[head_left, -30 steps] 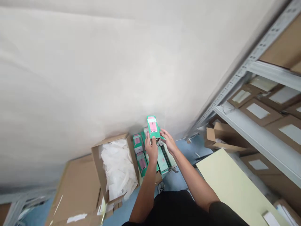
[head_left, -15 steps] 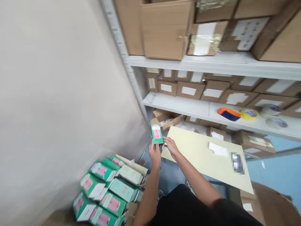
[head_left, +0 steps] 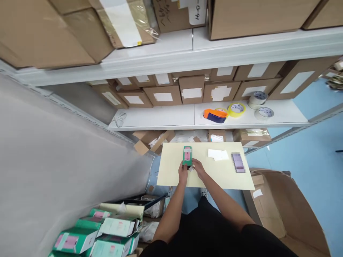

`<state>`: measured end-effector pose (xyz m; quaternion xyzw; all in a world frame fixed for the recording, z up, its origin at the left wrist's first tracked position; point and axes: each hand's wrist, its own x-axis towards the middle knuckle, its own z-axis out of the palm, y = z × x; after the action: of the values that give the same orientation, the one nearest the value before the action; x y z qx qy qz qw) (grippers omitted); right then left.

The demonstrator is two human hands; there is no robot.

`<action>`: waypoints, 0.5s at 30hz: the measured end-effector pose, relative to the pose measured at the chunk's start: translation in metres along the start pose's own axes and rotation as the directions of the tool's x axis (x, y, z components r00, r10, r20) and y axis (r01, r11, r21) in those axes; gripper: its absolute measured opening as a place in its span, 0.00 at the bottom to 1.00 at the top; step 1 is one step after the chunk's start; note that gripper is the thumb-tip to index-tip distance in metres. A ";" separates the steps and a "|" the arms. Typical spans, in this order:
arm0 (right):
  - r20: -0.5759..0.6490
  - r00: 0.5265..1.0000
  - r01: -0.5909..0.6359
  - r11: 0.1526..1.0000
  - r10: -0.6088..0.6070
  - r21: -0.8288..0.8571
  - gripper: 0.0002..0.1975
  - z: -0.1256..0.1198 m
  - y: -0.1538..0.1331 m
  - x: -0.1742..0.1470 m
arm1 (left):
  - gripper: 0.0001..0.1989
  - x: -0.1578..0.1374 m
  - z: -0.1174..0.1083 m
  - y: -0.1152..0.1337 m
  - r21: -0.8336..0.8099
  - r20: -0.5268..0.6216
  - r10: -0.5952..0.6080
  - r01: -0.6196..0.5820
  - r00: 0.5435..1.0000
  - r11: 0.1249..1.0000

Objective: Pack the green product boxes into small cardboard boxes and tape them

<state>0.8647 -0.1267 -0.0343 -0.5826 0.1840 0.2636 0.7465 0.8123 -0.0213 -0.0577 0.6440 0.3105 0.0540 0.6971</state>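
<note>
A small green box with a pink front panel [head_left: 188,154] is held over the pale yellow tabletop [head_left: 171,171]. My left hand [head_left: 183,174] grips its near end from below left, fingers closed round it. My right hand [head_left: 198,168] is at the near right corner of that box, its fingers bent and pinching there. A small whitish flap or paper shows between the hands at the box's near end; its details are too small to make out. Right of the box, white paper sheets [head_left: 218,154] lie on the tabletop, with a blurred-out purple item [head_left: 238,162] beyond them.
Behind the table a white shelf [head_left: 160,116] carries labelled cartons [head_left: 163,96], an orange and blue tape dispenser [head_left: 215,115] and tape rolls [head_left: 236,109]. Similar green boxes [head_left: 72,241] are piled at lower left by the wall. A large open carton [head_left: 289,207] stands at right.
My view has swung right, towards the table and shelf. The box and both hands have come from the table's left edge to over the tabletop; the grip looks the same.
</note>
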 end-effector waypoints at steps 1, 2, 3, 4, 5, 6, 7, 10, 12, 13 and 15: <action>-0.011 0.999 -0.031 1.000 0.031 -0.003 0.22 -0.008 0.007 0.004 | 0.30 0.001 0.005 -0.011 -0.012 0.003 -0.039 0.039 0.999 0.999; -0.033 0.998 -0.059 0.998 0.058 -0.009 0.22 -0.015 0.014 0.008 | 0.29 0.001 0.008 -0.021 -0.012 -0.006 -0.079 0.079 0.997 0.997; -0.059 0.995 -0.081 0.997 0.080 -0.017 0.21 -0.020 0.022 0.010 | 0.27 0.002 0.010 -0.030 -0.001 -0.022 -0.117 0.117 0.993 0.993; -0.086 0.992 -0.098 0.995 0.095 -0.025 0.21 -0.025 0.030 0.012 | 0.27 0.001 0.011 -0.039 0.021 -0.040 -0.148 0.148 0.988 0.989; -0.105 0.989 -0.108 0.994 0.104 -0.033 0.20 -0.029 0.038 0.012 | 0.27 0.001 0.011 -0.045 0.053 -0.053 -0.171 0.173 0.984 0.983; -0.114 0.988 -0.111 0.993 0.105 -0.041 0.20 -0.031 0.046 0.012 | 0.27 0.000 0.010 -0.051 0.090 -0.056 -0.187 0.192 0.981 0.977; -0.114 0.988 -0.108 0.993 0.102 -0.050 0.20 -0.033 0.053 0.012 | 0.27 0.000 0.008 -0.054 0.126 -0.048 -0.200 0.204 0.979 0.971; -0.122 0.990 -0.080 0.993 0.070 -0.082 0.21 -0.034 0.066 0.010 | 0.24 0.000 -0.001 -0.055 0.200 0.001 -0.222 0.217 0.975 0.955; -0.138 0.990 -0.023 0.992 0.006 -0.122 0.21 -0.031 0.065 0.009 | 0.20 0.002 -0.007 -0.049 0.218 0.024 -0.224 0.214 0.974 0.952; -0.142 0.989 0.017 0.988 -0.039 -0.152 0.21 -0.030 0.063 0.008 | 0.19 0.003 -0.010 -0.044 0.231 0.036 -0.222 0.208 0.974 0.951; -0.133 0.982 0.098 0.967 -0.132 -0.234 0.22 -0.024 0.052 0.006 | 0.18 0.008 -0.015 -0.032 0.291 0.076 -0.210 0.180 0.975 0.940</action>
<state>0.8385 -0.1396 -0.0845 -0.6916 0.1732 0.1953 0.6734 0.8008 -0.0100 -0.0906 0.7048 0.3399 -0.0942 0.6155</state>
